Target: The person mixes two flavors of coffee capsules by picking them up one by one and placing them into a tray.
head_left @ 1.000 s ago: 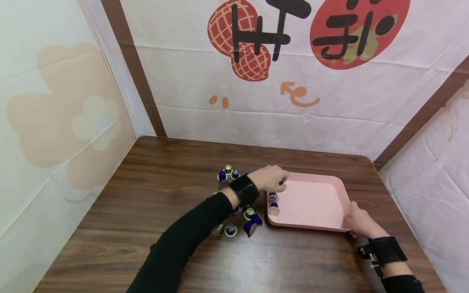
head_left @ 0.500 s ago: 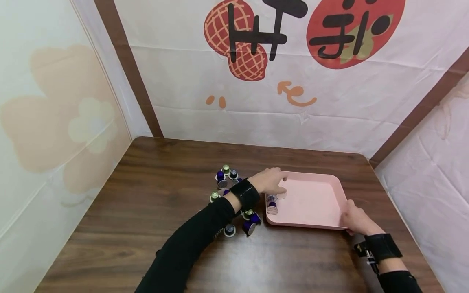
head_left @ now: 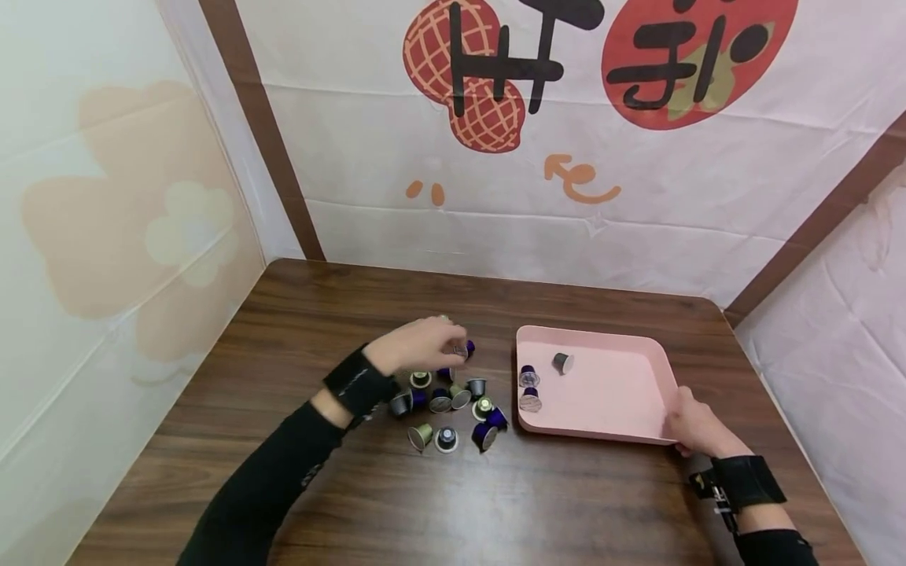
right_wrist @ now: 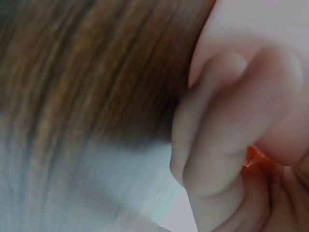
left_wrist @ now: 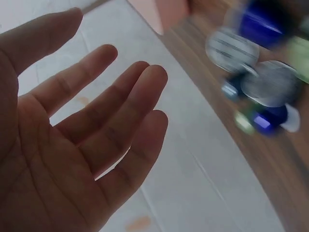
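Note:
My left hand [head_left: 422, 343] is over the far part of a loose group of coffee capsules. Its fingers are spread and relaxed in the left wrist view, with nothing in the palm. Blue capsules [left_wrist: 260, 24] and silver-lidded ones lie beyond the fingertips there. My right hand [head_left: 701, 424] grips the near right corner of a pink tray [head_left: 609, 393]; the right wrist view shows fingers curled over its rim. Inside the tray, a dark grey capsule [head_left: 562, 362] lies on its side, and two purple capsules, one nearer [head_left: 529, 399], lie along the left wall.
Several green, purple and grey capsules, such as a green one [head_left: 421, 436], are scattered on the wooden table [head_left: 453, 511] left of the tray. Printed cloth walls [head_left: 495, 228] stand behind the table and at both sides.
My left hand has let go of the grey capsule inside the tray and moved left to the loose capsules. The right hand still holds the tray's corner.

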`<state>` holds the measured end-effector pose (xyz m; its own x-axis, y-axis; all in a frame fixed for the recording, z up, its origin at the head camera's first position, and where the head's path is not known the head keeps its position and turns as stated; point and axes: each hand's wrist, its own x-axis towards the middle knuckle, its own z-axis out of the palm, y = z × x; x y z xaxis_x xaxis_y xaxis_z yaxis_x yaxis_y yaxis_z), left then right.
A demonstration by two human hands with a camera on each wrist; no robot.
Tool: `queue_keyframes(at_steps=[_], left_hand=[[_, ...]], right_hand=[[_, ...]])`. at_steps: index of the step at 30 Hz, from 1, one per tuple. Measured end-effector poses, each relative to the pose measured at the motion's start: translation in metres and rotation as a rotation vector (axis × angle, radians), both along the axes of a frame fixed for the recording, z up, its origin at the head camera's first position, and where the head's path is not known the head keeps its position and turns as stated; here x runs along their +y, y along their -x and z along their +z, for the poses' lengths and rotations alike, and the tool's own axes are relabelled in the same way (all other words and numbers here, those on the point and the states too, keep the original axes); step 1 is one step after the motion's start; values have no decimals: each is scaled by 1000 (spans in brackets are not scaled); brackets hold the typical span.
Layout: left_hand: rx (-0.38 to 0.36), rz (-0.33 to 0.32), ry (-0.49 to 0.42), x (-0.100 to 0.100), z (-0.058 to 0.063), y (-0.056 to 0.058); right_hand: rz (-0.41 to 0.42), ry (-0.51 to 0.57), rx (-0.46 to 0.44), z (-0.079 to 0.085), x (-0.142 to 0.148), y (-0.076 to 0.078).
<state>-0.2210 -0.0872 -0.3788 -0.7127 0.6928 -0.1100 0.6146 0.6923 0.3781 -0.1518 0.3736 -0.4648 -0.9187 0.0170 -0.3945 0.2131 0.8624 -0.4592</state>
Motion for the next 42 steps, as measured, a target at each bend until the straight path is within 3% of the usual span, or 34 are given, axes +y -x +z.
queue_keyframes(at_steps=[4, 7, 12, 17, 26, 42], left_hand=[[-52, 61, -38, -38, -12, -13], [-80, 112, -54, -54, -23, -25], [-70, 207, -44, -68, -39, -46], [-62, 288, -27, -72, -51, -57], [-19, 307, -28, -70, -70, -62], [17, 276, -65, -75, -82, -53]], right_hand=[[12, 2, 38, 2, -1, 1], [7, 1, 39, 3, -1, 0], [4, 8, 40, -1, -1, -2], [-12, 9, 15, -3, -1, -3], [-6, 6, 38, -4, 0, -3], [-31, 6, 2, -2, -1, -2]])
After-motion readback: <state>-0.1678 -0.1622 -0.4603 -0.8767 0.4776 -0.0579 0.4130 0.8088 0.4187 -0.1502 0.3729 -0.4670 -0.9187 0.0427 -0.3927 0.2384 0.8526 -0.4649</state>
